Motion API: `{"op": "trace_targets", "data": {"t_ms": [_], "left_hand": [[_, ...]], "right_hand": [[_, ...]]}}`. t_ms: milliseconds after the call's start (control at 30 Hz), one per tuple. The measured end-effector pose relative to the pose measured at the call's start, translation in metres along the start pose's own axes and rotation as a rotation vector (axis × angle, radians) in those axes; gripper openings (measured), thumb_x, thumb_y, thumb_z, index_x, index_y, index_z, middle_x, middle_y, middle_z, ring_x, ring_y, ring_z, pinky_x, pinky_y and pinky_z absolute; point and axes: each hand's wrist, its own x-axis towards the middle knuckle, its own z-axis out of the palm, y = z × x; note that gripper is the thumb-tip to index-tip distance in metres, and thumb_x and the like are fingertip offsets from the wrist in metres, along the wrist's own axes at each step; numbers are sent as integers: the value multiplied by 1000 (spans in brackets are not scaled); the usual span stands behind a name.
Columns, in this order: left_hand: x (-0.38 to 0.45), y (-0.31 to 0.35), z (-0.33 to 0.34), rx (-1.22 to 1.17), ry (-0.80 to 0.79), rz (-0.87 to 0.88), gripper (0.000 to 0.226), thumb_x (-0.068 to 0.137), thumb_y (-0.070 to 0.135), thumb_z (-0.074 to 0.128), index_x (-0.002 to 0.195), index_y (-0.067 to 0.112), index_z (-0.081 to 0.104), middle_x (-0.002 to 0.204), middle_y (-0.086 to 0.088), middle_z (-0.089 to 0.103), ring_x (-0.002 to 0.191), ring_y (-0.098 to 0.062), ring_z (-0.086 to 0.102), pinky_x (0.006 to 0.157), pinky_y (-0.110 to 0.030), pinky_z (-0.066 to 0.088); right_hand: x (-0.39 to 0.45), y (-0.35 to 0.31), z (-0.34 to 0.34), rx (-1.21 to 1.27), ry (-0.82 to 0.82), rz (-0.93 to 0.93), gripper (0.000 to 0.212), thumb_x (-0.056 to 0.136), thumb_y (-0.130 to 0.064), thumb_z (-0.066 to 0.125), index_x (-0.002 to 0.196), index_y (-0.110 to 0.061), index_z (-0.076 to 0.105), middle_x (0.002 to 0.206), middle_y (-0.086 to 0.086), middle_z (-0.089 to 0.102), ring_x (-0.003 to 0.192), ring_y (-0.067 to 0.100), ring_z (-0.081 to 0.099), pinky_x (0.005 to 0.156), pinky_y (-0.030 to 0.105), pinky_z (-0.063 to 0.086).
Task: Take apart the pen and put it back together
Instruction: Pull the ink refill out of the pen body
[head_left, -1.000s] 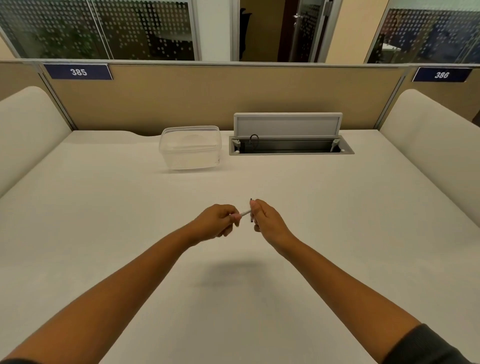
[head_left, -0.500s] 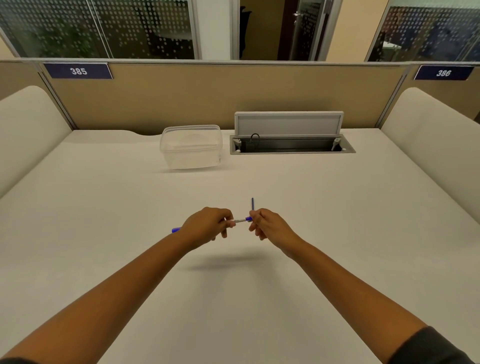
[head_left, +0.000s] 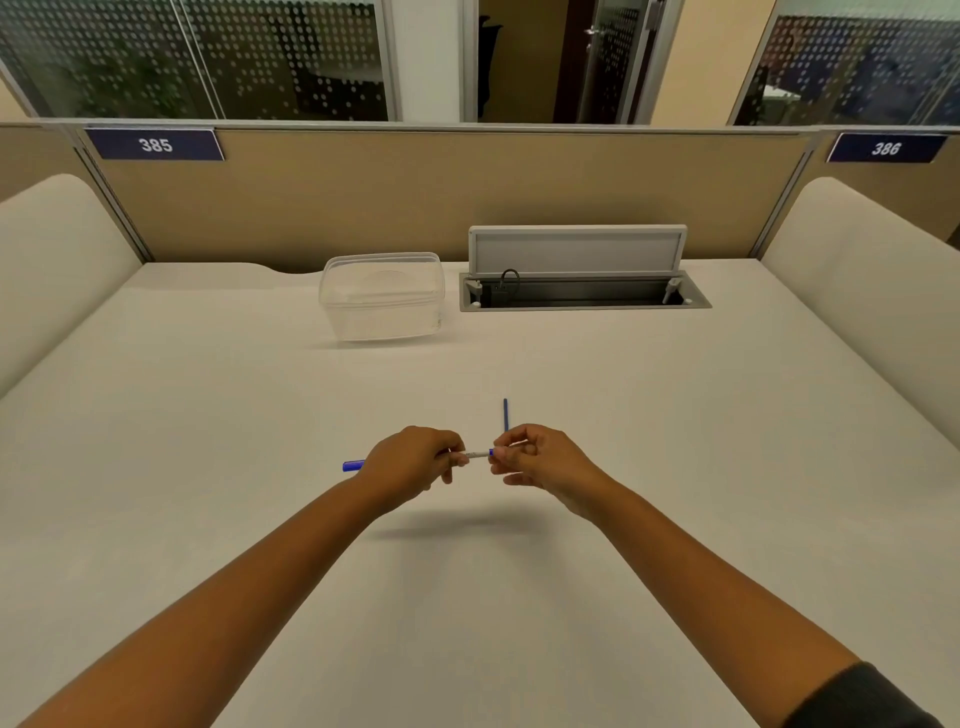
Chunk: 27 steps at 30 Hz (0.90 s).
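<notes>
Both hands hold a pen above the middle of the white desk (head_left: 675, 467). My left hand (head_left: 413, 460) grips the pen barrel (head_left: 475, 454), a pale tube whose blue end (head_left: 353, 465) sticks out past the left side of my fist. My right hand (head_left: 535, 457) pinches the barrel's right end, where a small blue piece shows at my fingertips. A thin blue refill rod (head_left: 505, 414) stands up from my right fingers, pointing away from me. The parts inside my fists are hidden.
A clear plastic lidded box (head_left: 383, 296) sits at the back of the desk. Right of it is an open cable tray with a raised lid (head_left: 576, 252). Beige partitions with signs 385 and 386 close off the back; padded dividers flank both sides.
Both hands have come lower and nearer to me. The barrel now lies level between them, its blue left end has come into view, and the refill rod now stands up from my right fingers.
</notes>
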Motion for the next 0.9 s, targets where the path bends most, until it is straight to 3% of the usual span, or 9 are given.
{"op": "trace_targets", "data": {"t_ms": [100,267,433,533,733,833,900], "left_hand": [[0,1,0,21,11,3,20,92,33,48,98,21,63,87,6,71,64,-8,57,55,-19,40],[0,2,0,94,24,16,22,93,35,46,97,22,63,88,5,71,65,-9,56,55,-21,39],[3,6,1,203,53,13,23,93,36,46,99,21,62,90,3,70,68,-11,52,54,-21,34],[2,7,2,203,65,5,22,92,34,47,99,21,62,89,3,70,69,-11,52,53,-21,34],[-1,7,2,127,59,-17,22,93,34,46,100,22,63,89,3,72,65,-10,52,52,-20,34],[-3,6,2,133,49,-21,23,94,34,45,101,21,63,90,2,72,66,-10,53,52,-20,34],[-3,6,3,140,44,-34,23,94,32,45,103,20,62,93,2,71,69,-11,54,55,-20,36]], "right_hand": [[1,0,1,21,-1,66,16,84,-28,64,88,-13,65,82,4,72,72,10,70,61,17,54],[2,3,0,83,5,43,4,82,-9,67,86,-11,67,81,6,70,73,11,69,64,17,55],[3,4,2,124,35,84,9,86,-19,64,87,-11,67,80,6,70,70,12,68,66,21,57],[4,7,4,101,83,2,4,85,-9,63,87,-12,65,79,7,69,68,13,68,65,21,57],[3,6,5,69,93,-100,22,79,0,68,88,-20,64,85,2,69,82,14,67,74,21,57],[4,8,5,94,70,-86,19,79,-6,70,89,-20,65,88,1,69,86,15,67,73,19,57],[4,8,7,118,66,-14,10,83,-21,67,93,-18,63,90,4,68,84,15,67,67,19,56]]}}
